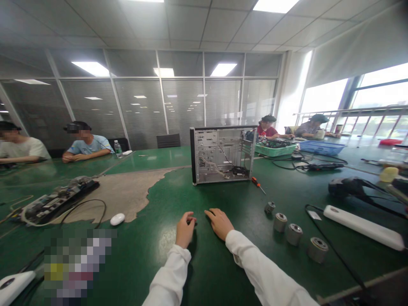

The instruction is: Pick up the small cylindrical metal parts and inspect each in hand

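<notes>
My left hand point(185, 230) is over the green tabletop with its fingers loosely bent and apart, and nothing shows in it. Close beside it, my right hand point(219, 223) lies palm down, fingers stretched out, holding nothing. Beyond both hands stands an open computer case point(223, 155), upright, with its side panel off and loose cables inside. A screwdriver point(256, 183) with an orange and black handle lies at the case's right foot. To the right of my right hand, several metal cylinders point(293, 234) stand in a slanting row.
At left are a circuit assembly point(60, 199) and a white oval object point(117, 219). A white power strip point(363, 227) and black cable lie right. Farther back are a green basket point(276, 149), a blue basket point(321, 148) and a water bottle point(117, 148). Several people sit around the table.
</notes>
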{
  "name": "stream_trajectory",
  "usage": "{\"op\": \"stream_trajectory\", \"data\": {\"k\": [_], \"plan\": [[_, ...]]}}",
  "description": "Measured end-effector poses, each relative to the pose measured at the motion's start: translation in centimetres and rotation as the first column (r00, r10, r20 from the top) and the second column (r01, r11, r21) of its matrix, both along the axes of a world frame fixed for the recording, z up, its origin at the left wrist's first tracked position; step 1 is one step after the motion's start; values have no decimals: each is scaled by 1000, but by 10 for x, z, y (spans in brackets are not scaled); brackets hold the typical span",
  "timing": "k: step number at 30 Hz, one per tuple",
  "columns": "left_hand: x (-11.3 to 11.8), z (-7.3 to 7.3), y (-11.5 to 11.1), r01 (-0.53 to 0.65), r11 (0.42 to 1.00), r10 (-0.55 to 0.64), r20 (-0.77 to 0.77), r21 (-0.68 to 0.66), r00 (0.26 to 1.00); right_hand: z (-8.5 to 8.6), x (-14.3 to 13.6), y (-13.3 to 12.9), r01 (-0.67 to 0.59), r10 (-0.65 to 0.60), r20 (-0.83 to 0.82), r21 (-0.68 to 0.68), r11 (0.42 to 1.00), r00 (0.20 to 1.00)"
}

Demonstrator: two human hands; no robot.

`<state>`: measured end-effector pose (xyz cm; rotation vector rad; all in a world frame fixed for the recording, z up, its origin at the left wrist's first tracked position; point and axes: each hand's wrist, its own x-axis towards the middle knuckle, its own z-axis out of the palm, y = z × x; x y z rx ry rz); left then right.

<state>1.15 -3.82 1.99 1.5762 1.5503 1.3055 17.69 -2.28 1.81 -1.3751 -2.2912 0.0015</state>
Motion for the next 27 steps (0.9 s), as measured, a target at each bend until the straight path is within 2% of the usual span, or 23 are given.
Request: {"op": "stream_trajectory", "data": {"k": [3, 7, 10, 13, 15, 17, 19, 21, 23, 27], "plan": [[-1, -3, 2, 6, 1000, -6, -5, 6, 1000, 1, 2, -2, -89, 90, -45, 17, 996, 995], [-2, -5, 4, 13, 1000, -13, 13, -1, 1000, 0, 16, -19, -143, 145, -85, 27, 989, 986], [-2, -5, 3, 13, 1000, -13, 22, -4, 1000, -1, 36, -41, -186, 188, -68, 29, 982, 980], [-3, -5, 3, 10, 1000, -9, 14, -7, 1000, -1, 71, -67, -194, 195, -1, 25, 981, 981], [-3, -5, 3, 8, 1000, -8, 10, -9, 1000, 1, 106, -82, -101, 99, 38, 55, 993, 994], [-2, -5, 4, 5, 1000, -4, 11, -8, 1000, 4, 148, -94, 60, -66, 34, 142, 988, 997], [-2, -6, 4, 0, 1000, 0, 17, -10, 1000, 8, 192, -101, 262, -269, -6, 241, 934, 963], [-2, -6, 5, -4, 1000, 4, 24, -16, 1000, 9, 232, -106, 403, -413, -35, 306, 863, 910], [-2, -5, 5, -5, 1000, 6, 29, -19, 1000, 8, 262, -108, 486, -503, -31, 312, 816, 864], [-3, -4, 4, -5, 1000, 5, 35, -16, 999, -4, 288, -111, 534, -546, 4, 208, 820, 838]]}}
